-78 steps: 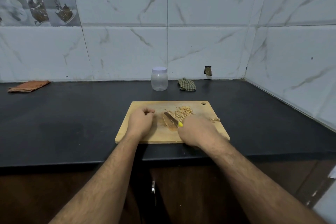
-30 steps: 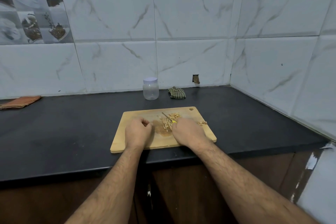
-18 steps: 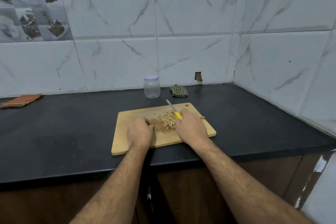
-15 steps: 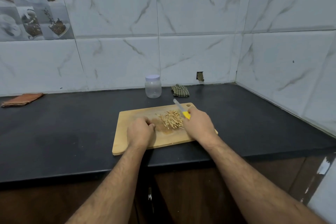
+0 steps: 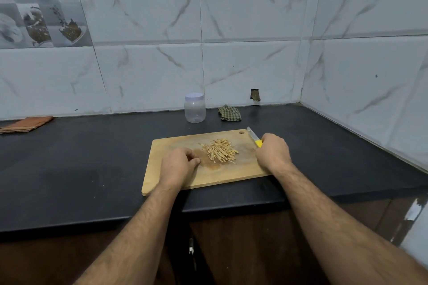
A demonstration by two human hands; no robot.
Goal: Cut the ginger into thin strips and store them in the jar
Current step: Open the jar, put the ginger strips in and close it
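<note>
Head view, right hand [image 5: 274,154] gripping knife [image 5: 254,139], handle mostly hidden, left hand [image 5: 179,166] curled empty beside ginger strips [image 5: 220,151]

The right hand [image 5: 274,154], gripping the yellow-handled knife [image 5: 255,139], has drawn away from the ginger strips [image 5: 220,152] to the right edge of the cutting board [image 5: 176,146], where the blade now points toward the wall past the far right corner. The strips, earlier half hidden behind that hand and blade, now lie uncovered in one gathered heap at the board's middle.
</note>
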